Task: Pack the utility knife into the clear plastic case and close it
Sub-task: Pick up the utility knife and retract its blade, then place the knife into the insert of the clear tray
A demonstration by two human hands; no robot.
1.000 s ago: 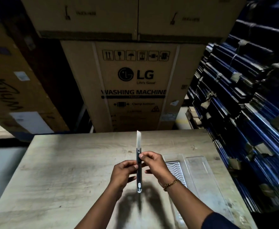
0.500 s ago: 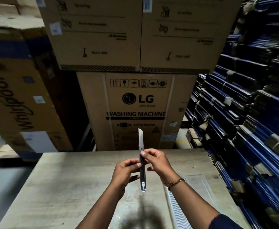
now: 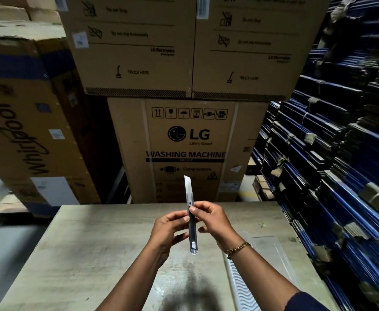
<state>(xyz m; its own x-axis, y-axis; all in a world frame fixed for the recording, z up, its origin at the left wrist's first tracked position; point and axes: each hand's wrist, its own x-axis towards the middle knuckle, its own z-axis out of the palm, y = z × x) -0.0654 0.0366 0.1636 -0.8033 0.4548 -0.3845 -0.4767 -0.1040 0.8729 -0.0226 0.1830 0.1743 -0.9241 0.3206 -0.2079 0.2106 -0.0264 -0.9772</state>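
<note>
I hold a slim dark utility knife (image 3: 192, 234) upright above the wooden table (image 3: 94, 254), its pale blade (image 3: 187, 185) extended and pointing up. My left hand (image 3: 168, 230) pinches the handle from the left with thumb and fingers. My right hand (image 3: 211, 218), with a gold bracelet on the wrist, grips the upper handle, thumb near the slider. The clear plastic case (image 3: 271, 254) lies open on the table to the right, partly hidden by my right forearm; a wavy-patterned insert (image 3: 240, 286) shows in its near half.
Large cardboard appliance boxes (image 3: 184, 142) are stacked just beyond the table's far edge. Another big box (image 3: 22, 135) stands at the left. Stacks of blue bundled flat packs (image 3: 341, 176) line the right side, close to the table's right edge.
The view has tilted upward, so the hands and knife sit lower in frame and less of the case shows. Both hands keep the same grip; the blade stays extended.
</note>
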